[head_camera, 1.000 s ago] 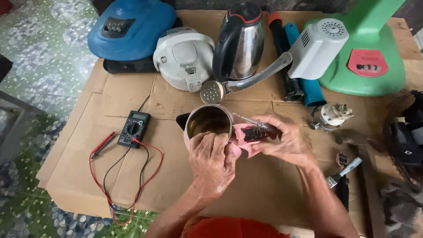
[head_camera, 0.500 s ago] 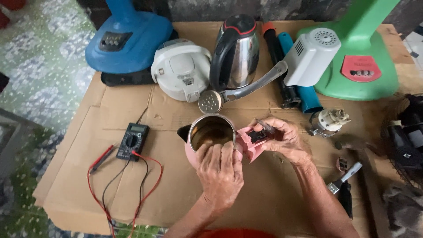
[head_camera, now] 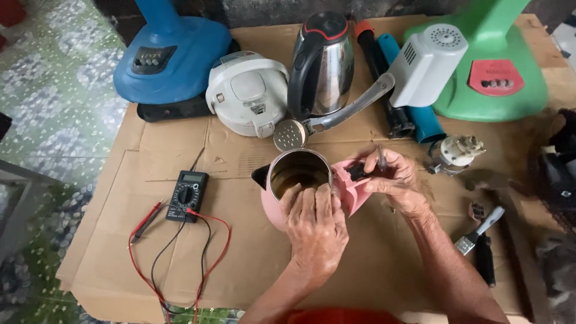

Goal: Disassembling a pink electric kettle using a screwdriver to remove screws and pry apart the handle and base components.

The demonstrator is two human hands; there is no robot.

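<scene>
The pink kettle stands open-topped on the cardboard sheet, directly in front of the steel kettle. The left hand lies over the kettle's near rim, fingers together and curled inside the metal mouth. The right hand works at the handle on the kettle's right side, fingers pinched on a thin tool at a dark opening.

Risk: the tool may slip off the handle opening and jab the left hand. Uneven pressure may tip the kettle toward the multimeter to its left and snag the red leads.
</scene>
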